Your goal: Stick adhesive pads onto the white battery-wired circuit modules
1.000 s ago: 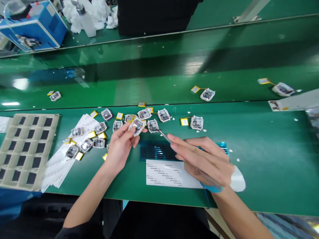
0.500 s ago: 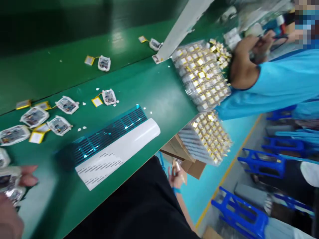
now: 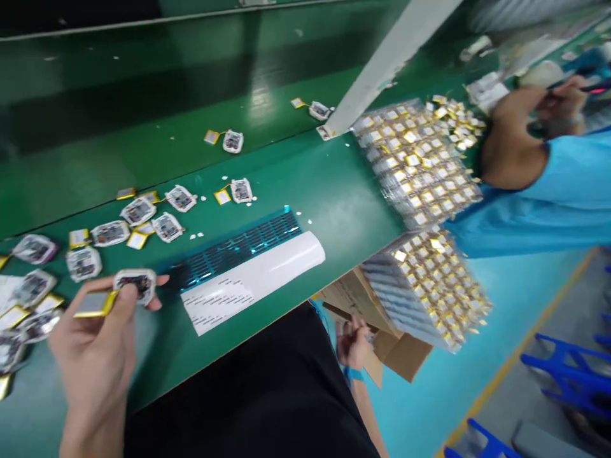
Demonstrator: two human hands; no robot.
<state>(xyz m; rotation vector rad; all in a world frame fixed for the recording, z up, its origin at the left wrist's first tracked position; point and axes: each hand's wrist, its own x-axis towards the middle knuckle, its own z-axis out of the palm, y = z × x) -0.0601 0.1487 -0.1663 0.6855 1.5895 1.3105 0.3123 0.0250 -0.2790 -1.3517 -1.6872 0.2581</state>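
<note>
My left hand (image 3: 98, 343) is closed on a white device housing (image 3: 136, 284) with an exposed circuit board. The thumb presses on the board, and a yellow-edged battery (image 3: 95, 304) joined to the housing rests over the fingers. Low beside the table edge, my right hand (image 3: 354, 343), with a blue band at the wrist, is by an open cardboard box (image 3: 405, 353). Its fingers are curled; what they hold is too blurred to make out. A blue sheet of dark strips (image 3: 243, 245) with a white curled backing (image 3: 286, 261) lies on the green table (image 3: 334, 191).
Several similar housings (image 3: 167, 227) with batteries lie at the left and back. Stacked clear trays of batteries (image 3: 420, 162) stand at the right, above another stack (image 3: 434, 286) by the box. A white post (image 3: 391, 63) rises there. A co-worker's blue sleeve (image 3: 573, 191) reaches in.
The view has swung left. My left hand, at the lower left edge before, now shows fully, with the housing and battery raised in it. My right hand stays low by the box.
</note>
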